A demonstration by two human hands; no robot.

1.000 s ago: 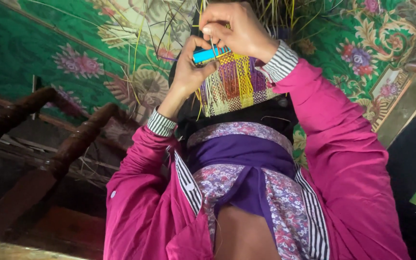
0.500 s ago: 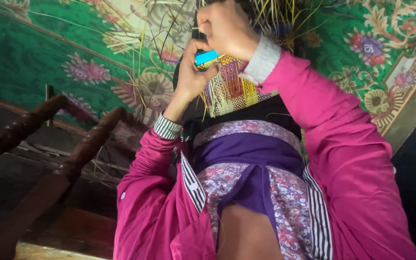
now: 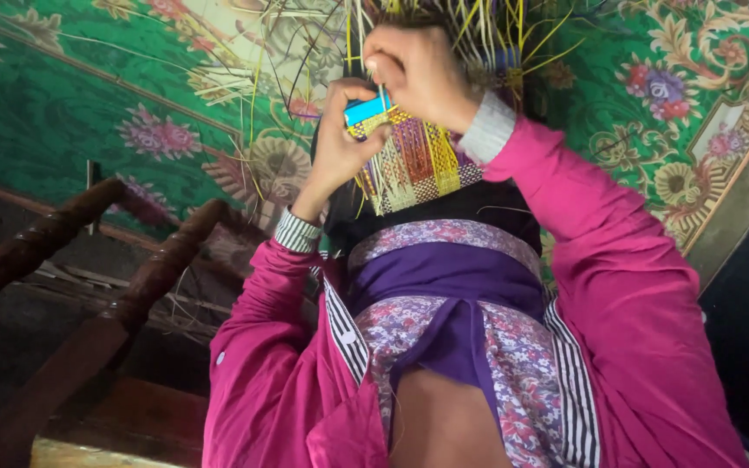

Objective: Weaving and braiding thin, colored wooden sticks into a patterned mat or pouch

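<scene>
Prob. a home craft spot: green floral floor mat [image 3: 62, 113], loose straw strands [image 3: 244, 78], carved wooden furniture legs [image 3: 158, 269].

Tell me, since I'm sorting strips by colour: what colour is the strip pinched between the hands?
Bright blue strip, seen in the head view, against the multicoloured woven piece.

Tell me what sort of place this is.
Probably a home craft spot on the floor: a green floral mat, loose straw strands and a half-woven coloured straw piece in the lap, beside dark turned wooden furniture.

The multicoloured woven straw panel [image 3: 416, 165] looks dry and matt, its loose yellow straw strands [image 3: 496, 35] stiff; the small blue plastic piece [image 3: 366, 110] is smooth and glossy; the dark turned wooden rails [image 3: 145, 282] look worn.
</scene>
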